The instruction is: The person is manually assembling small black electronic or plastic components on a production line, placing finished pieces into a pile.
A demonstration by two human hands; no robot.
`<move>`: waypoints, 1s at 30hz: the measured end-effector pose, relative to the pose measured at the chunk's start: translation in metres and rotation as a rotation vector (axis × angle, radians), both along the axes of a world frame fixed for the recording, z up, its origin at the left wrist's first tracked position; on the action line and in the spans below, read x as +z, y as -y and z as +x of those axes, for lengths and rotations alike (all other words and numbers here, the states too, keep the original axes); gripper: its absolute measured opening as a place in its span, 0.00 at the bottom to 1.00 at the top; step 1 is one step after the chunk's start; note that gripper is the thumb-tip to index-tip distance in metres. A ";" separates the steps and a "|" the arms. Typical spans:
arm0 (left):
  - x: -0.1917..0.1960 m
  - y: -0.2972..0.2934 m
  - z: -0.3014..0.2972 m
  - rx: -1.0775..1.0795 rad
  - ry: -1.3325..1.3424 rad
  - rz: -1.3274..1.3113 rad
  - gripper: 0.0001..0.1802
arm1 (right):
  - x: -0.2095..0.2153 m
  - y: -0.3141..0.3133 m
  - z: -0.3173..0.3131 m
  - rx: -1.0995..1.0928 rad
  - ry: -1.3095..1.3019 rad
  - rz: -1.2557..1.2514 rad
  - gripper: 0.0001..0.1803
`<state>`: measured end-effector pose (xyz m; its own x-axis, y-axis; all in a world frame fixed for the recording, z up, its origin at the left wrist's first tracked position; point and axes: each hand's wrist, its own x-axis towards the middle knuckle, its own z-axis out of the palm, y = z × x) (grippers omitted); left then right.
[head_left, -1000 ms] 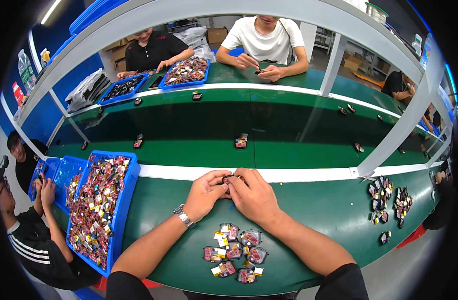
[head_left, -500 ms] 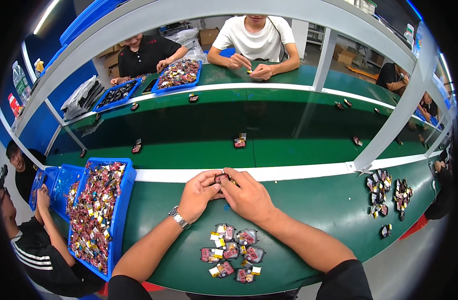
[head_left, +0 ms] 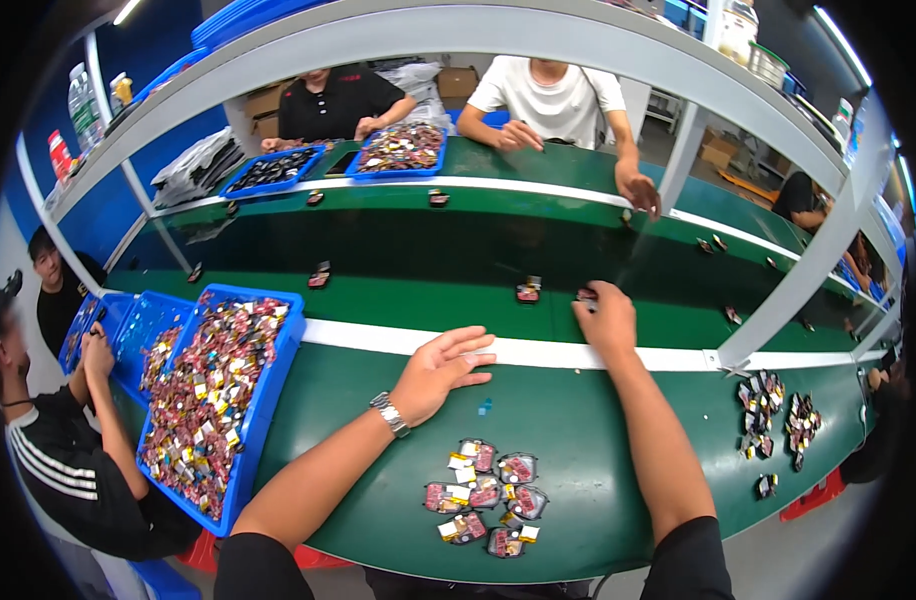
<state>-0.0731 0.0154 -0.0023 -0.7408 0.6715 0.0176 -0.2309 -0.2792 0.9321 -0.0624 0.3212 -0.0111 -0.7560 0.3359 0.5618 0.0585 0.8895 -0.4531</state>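
Observation:
My right hand reaches over the white rail onto the dark green belt, its fingers closed on a small black casing with a red circuit board. A similar casing sits on the belt just left of it. My left hand holds nothing; its fingers are apart near the rail, with a metal-banded watch on the wrist. A small blue scrap lies on the green table beside this hand. Nearer me is a cluster of several casings with red boards and yellow-and-white parts.
Left of my arm stands a blue tray heaped with red boards. More casings are grouped at the right. A white rail and a slanted grey post frame the belt. People work across the belt and at the left.
My hands have parted: the right carried the casing forward and right onto the belt, and the left opened. The blue scrap now shows on the table. The person opposite has reached toward the belt.

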 end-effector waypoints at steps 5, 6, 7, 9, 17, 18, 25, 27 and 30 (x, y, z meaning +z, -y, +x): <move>-0.012 0.013 -0.004 -0.026 -0.008 0.054 0.23 | 0.010 0.055 -0.009 0.043 0.038 0.218 0.31; -0.011 0.009 -0.002 -0.049 0.000 0.055 0.22 | 0.007 0.062 -0.013 0.038 -0.045 0.168 0.30; -0.010 0.006 -0.002 -0.062 0.006 0.053 0.21 | 0.013 0.069 -0.017 0.036 0.040 0.052 0.28; -0.014 0.005 -0.004 -0.068 0.026 0.050 0.18 | 0.006 0.079 -0.030 -0.055 0.138 0.047 0.28; -0.022 0.009 -0.004 0.067 0.062 0.140 0.14 | -0.011 0.061 -0.024 0.219 0.035 -0.464 0.28; -0.021 0.011 -0.002 0.113 0.031 0.096 0.15 | -0.002 0.070 -0.010 0.296 0.022 -0.476 0.28; -0.003 0.011 0.009 -0.197 0.226 -0.046 0.24 | 0.038 0.100 0.090 0.693 0.098 -0.382 0.34; 0.004 0.006 0.018 -0.355 0.229 -0.033 0.28 | 0.045 0.109 0.094 0.757 0.094 -0.287 0.37; -0.001 -0.002 0.022 -0.392 0.208 0.002 0.26 | 0.050 0.112 0.094 0.781 0.147 -0.297 0.38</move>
